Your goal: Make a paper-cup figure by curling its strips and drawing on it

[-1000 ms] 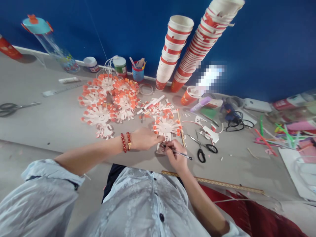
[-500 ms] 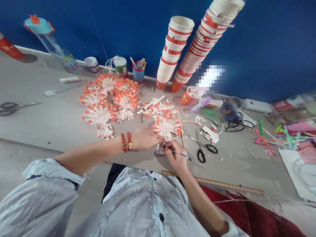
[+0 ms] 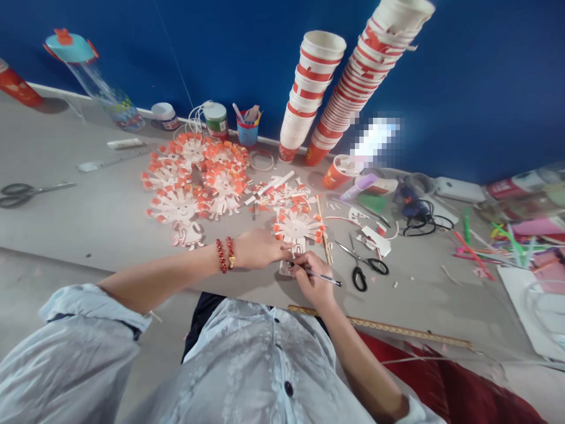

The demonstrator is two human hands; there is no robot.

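Observation:
My right hand is closed around a pen, its tip down at a small white paper piece with dark lines on it. From the left, my left hand lies with fingers stretched out onto the same paper, pressing its edge. Just above is a paper-cup flower with a round white centre and orange-tipped strips. Black-handled scissors lie spread to the right of my right hand. Finished-looking paper figures with drawn faces and orange tips are heaped to the left.
Two tall stacks of paper cups stand against the blue wall. Paper scraps lie behind the flower. Farther left are a clear bottle and other scissors. Coloured strips and a white board occupy the right.
My right hand and the pen have shifted very slightly over the paper. My left fingers have moved a little at its edge. Everything else stays in place.

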